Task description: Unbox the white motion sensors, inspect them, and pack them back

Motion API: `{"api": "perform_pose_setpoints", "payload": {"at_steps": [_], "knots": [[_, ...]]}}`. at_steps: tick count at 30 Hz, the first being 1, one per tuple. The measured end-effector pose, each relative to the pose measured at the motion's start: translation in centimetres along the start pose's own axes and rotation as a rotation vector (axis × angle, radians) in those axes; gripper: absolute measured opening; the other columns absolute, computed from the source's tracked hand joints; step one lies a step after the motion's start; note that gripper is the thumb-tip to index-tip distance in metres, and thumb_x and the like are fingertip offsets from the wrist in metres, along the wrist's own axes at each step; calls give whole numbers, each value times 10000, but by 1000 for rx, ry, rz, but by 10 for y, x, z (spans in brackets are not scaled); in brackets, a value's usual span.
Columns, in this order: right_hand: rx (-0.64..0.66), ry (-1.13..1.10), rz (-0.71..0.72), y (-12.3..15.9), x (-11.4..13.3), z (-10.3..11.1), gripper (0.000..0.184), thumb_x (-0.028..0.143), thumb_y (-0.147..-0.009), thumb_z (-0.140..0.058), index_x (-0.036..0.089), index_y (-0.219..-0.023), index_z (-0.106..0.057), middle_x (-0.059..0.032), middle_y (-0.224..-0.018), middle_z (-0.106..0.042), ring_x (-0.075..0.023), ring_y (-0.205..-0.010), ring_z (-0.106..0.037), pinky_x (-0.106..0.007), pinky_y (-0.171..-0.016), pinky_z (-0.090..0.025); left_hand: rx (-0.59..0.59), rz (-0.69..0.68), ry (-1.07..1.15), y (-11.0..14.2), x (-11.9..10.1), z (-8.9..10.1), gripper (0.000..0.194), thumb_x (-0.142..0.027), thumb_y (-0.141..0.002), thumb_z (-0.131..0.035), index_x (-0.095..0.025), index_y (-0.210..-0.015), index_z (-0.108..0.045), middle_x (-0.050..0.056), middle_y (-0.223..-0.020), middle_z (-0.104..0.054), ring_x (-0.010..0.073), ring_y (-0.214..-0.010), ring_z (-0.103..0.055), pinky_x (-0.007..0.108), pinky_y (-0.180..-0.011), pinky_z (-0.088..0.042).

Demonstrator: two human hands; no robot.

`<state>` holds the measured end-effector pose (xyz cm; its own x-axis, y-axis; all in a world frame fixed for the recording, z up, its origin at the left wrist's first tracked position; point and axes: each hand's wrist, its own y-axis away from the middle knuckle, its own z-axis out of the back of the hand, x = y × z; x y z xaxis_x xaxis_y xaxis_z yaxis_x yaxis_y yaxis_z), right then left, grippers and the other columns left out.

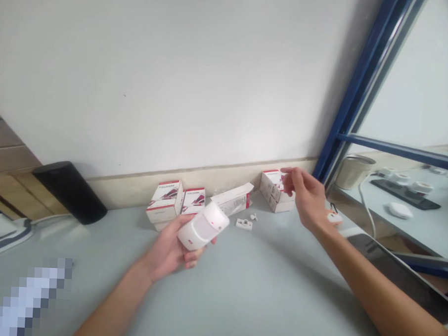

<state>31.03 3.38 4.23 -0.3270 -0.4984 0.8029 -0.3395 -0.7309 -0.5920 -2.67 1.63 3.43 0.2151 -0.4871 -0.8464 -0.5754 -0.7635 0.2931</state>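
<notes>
My left hand (170, 250) is closed around a white motion sensor (203, 227), held tilted above the table with its curved window facing up. My right hand (304, 194) is raised in front of a stack of small red and white boxes (272, 182) by the wall. Its fingers are loosely bent and apart, and I see nothing in them; whether a fingertip touches the top box I cannot tell. Beyond the sensor, an opened long white carton (232, 200) lies on its side. A small white bracket (244, 224) and a small white part (253, 217) rest on the table between my hands.
More red and white boxes (165, 200) stand against the wall. A black cylinder (70, 192) leans at the left, near a white device with a cable. To the right are an orange and white item (333, 217), a dark flat panel (397, 269) and a blue-framed glass partition (355, 94).
</notes>
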Motion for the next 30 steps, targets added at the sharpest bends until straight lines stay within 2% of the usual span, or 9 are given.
{"api": "perform_pose_setpoints", "payload": {"at_steps": [2, 4, 6, 8, 12, 15, 20, 25, 30], "knots": [[168, 191, 157, 12, -4, -12, 495, 577, -1075, -383, 256, -1249, -719, -93, -1145, -747, -253, -1050, -692, -425, -941, -551, -55, -135, 115, 2, -5, 5, 391, -427, -959, -522, -112, -1108, -702, 143, -933, -713, 113, -478, -437, 271, -448, -380], [394, 450, 310, 26, -11, -28, 470, 508, -1075, -435, 280, -1446, -609, -113, -1503, -613, -302, -1399, -549, -532, -1192, -407, -103, -249, 242, 4, -8, 5, 336, -364, -940, -554, -126, -1129, -697, 157, -989, -726, 142, -525, -509, 296, -499, -437], [523, 649, 397, 37, -19, -43, 489, 469, -1076, -453, 281, -1516, -550, -102, -1620, -502, -322, -1540, -397, -580, -1274, -295, -125, -298, 340, 3, -8, -1, 336, -324, -928, -574, -132, -1180, -688, 189, -1076, -731, 192, -629, -602, 335, -589, -497], [558, 768, 423, 45, -24, -55, 477, 429, -1091, -413, 255, -1509, -563, -118, -1595, -528, -329, -1552, -380, -592, -1288, -274, -125, -297, 402, 2, -4, -8, 366, -301, -916, -590, -128, -1227, -674, 220, -1126, -726, 246, -744, -663, 366, -662, -524], [528, 803, 445, 49, -18, -58, 435, 397, -1085, -424, 269, -1450, -623, -127, -1495, -611, -341, -1476, -484, -583, -1260, -343, -96, -245, 431, -1, 7, -19, 402, -291, -912, -604, -102, -1263, -654, 245, -1121, -727, 262, -777, -678, 366, -689, -511], [457, 645, 418, 42, -4, -44, 410, 404, -1076, -450, 296, -1427, -632, -109, -1493, -616, -331, -1451, -509, -580, -1247, -352, -71, -214, 393, -1, 13, -24, 377, -312, -937, -577, -97, -1233, -667, 249, -1132, -733, 249, -733, -671, 358, -682, -490], [292, 16, -2, 25, 13, -17, 478, 555, -1077, -412, 282, -1434, -576, -78, -1144, -746, -231, -996, -705, -437, -951, -562, 48, -124, 198, -3, 24, -31, 417, -338, -959, -471, -53, -1178, -683, 260, -1070, -746, 271, -672, -682, 359, -631, -466], [214, -283, -275, 11, 9, -9, 458, 626, -990, -574, 226, -1182, -686, 0, -813, -669, -137, -632, -585, -284, -624, -488, 110, 11, 120, -10, 44, -33, 468, -387, -979, -446, -92, -1288, -636, 222, -1032, -745, 247, -646, -662, 332, -594, -431], [164, -332, -295, -1, 1, 1, 483, 662, -930, -651, 197, -1028, -738, -4, -745, -664, -127, -592, -537, -282, -605, -462, -23, 66, 162, -11, 53, -32, 401, -442, -993, -487, -107, -1102, -679, 173, -904, -732, 147, -529, -510, 281, -539, -311]]}}
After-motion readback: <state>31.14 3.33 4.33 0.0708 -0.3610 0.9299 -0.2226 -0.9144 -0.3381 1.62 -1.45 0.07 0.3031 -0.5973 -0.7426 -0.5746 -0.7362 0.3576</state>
